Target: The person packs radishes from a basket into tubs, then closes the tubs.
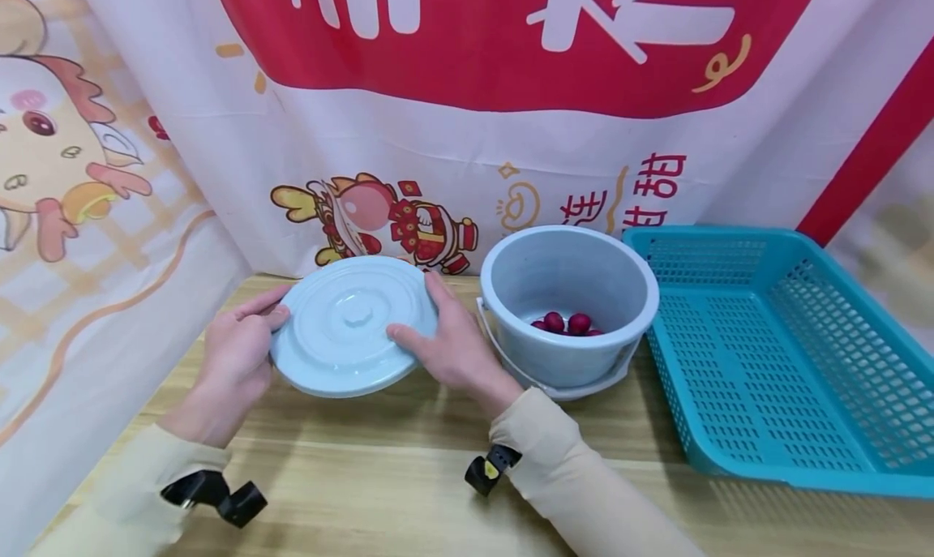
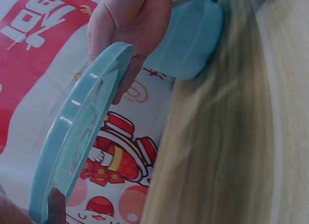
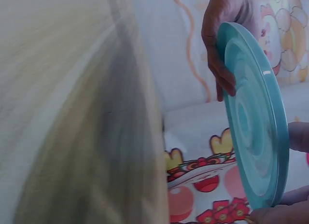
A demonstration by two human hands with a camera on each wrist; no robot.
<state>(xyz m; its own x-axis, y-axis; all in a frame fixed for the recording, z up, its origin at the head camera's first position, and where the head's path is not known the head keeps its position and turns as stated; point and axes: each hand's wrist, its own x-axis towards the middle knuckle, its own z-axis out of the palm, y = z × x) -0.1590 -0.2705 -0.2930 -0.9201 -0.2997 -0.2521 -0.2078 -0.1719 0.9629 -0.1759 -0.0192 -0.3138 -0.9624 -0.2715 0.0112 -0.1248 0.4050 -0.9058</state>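
Observation:
Both hands hold a round light-blue bucket lid [image 1: 350, 338] up above the table, tilted, with its ringed face and small central knob facing up. My left hand [image 1: 237, 346] grips the left edge, thumb on top and fingers beneath. On the opposite edge, my right hand [image 1: 460, 342] pinches the lid with its thumb over the top face. The left wrist view catches the lid [image 2: 72, 122] edge-on between the two hands. Just right of my right hand stands an uncovered grey-blue bucket [image 1: 562, 366], its handle hanging down. Several small dark-red round things [image 1: 580, 323] lie at its bottom.
A teal plastic basket [image 1: 784, 469] with perforated walls sits right of the bucket. Everything stands on a wood-grain table [image 1: 350, 476]. A printed white and red cloth [image 1: 423, 143] hangs behind, and another cloth [image 1: 168, 241] covers the left side.

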